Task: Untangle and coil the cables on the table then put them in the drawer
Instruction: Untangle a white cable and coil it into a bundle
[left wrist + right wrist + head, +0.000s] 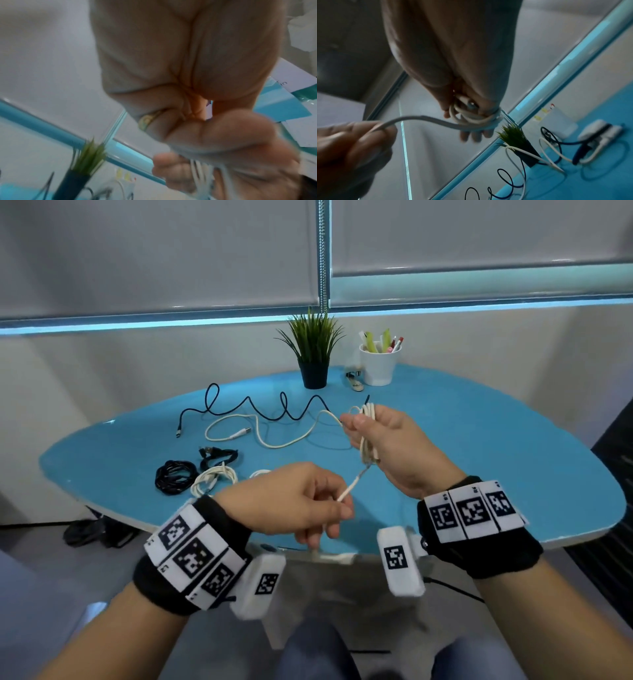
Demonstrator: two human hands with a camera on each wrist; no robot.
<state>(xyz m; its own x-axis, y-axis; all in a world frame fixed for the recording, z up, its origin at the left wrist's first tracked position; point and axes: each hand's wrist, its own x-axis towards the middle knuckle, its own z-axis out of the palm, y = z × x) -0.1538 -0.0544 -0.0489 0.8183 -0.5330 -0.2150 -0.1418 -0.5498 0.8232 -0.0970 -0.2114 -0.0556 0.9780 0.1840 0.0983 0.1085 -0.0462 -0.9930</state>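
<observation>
Above the table [513, 440], right hand [394, 446] grips upright white coil [368, 433]; left hand [294, 501] pinches its tail.

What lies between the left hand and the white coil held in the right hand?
A short taut stretch of the white cable joins left hand to coil in the right hand; head view.

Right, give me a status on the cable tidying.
Done: three coiled bundles, including a black coil, lie on the table. In hand: the right hand holds a white coil while the left hand pinches its free end. Left: the loose dark cable is uncoiled, a white length trails on the table, and nothing is in a drawer yet.
</observation>
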